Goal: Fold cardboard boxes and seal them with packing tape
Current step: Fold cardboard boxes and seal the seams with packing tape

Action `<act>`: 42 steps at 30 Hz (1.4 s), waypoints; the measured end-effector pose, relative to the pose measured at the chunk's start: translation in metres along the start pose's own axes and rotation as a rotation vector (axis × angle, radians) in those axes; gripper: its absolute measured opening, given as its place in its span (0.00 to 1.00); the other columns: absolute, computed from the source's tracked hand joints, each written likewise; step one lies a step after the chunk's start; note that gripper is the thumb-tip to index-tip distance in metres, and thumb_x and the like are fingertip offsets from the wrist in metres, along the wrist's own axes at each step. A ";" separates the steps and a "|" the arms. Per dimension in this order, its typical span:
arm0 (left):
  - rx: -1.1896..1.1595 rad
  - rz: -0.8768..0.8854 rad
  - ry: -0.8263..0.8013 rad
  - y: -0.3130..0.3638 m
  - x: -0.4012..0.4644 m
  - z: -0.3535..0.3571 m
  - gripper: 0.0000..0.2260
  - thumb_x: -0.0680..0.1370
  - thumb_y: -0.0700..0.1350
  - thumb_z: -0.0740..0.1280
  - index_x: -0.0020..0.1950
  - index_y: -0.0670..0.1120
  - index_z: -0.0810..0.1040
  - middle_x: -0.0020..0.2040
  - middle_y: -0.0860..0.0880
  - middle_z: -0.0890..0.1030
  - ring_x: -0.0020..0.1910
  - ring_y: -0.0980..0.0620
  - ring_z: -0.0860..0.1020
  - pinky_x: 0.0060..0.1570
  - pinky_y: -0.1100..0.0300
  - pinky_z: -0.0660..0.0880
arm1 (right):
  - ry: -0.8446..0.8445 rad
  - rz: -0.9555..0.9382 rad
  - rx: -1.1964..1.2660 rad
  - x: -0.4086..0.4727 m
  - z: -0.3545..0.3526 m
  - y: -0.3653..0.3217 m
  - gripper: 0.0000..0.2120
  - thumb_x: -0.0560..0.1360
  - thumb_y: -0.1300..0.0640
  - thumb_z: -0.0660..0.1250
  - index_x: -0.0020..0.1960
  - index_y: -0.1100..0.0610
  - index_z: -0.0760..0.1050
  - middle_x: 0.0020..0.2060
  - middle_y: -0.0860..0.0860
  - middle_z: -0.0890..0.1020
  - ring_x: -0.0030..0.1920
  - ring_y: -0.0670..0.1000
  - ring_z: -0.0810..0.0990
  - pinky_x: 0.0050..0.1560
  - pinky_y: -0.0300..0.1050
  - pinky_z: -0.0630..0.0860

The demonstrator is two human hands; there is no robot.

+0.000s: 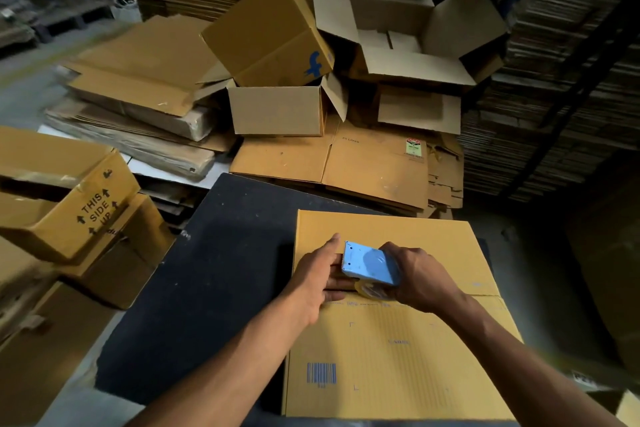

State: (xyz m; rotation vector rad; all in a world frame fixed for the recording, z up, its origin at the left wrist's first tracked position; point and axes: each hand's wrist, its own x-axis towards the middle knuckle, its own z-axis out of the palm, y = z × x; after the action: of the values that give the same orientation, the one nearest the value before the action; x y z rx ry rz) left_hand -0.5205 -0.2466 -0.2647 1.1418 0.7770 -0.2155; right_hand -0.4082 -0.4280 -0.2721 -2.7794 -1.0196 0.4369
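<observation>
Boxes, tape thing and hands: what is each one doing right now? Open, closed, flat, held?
Yellow-brown cardboard box on the black table: flaps closed, seam not fully taped.
Blue tape dispenser: gripped, resting at the seam.
Right hand: grips the dispenser.
Left hand: flat on the box, fingers beside the dispenser.
Pale cardboard box behind: flaps open.
Brown cardboard sheets: lying flat.

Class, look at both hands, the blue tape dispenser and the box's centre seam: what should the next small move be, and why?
Probably draw the tape dispenser rightward along the seam. The right hand grips it near the box's left end, the left hand steadies there, and the seam to the right looks untaped.
</observation>
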 end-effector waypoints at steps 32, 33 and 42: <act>0.108 0.254 0.364 0.013 0.010 -0.063 0.11 0.84 0.45 0.68 0.49 0.40 0.84 0.37 0.46 0.84 0.29 0.55 0.76 0.29 0.60 0.76 | -0.144 -0.132 -0.112 0.001 -0.066 -0.014 0.33 0.73 0.38 0.75 0.73 0.42 0.68 0.59 0.43 0.79 0.55 0.46 0.77 0.46 0.41 0.78; 0.118 0.252 0.387 0.008 0.014 -0.065 0.11 0.84 0.45 0.68 0.48 0.40 0.84 0.37 0.46 0.84 0.28 0.55 0.76 0.29 0.60 0.76 | -0.154 -0.135 -0.126 0.006 -0.056 -0.016 0.32 0.73 0.39 0.75 0.73 0.43 0.68 0.59 0.44 0.80 0.56 0.47 0.78 0.48 0.43 0.80; 0.214 0.281 0.514 -0.054 0.038 -0.093 0.13 0.84 0.48 0.66 0.44 0.45 0.84 0.37 0.47 0.86 0.33 0.51 0.80 0.33 0.57 0.76 | -0.206 -0.198 -0.278 0.030 -0.017 -0.038 0.34 0.73 0.41 0.75 0.75 0.42 0.66 0.61 0.44 0.81 0.58 0.50 0.80 0.49 0.51 0.82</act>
State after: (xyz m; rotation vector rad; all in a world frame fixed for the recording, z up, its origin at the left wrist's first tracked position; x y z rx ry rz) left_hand -0.5631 -0.1794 -0.3465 1.5213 1.0465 0.2474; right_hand -0.4039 -0.3808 -0.2533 -2.8718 -1.4915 0.6050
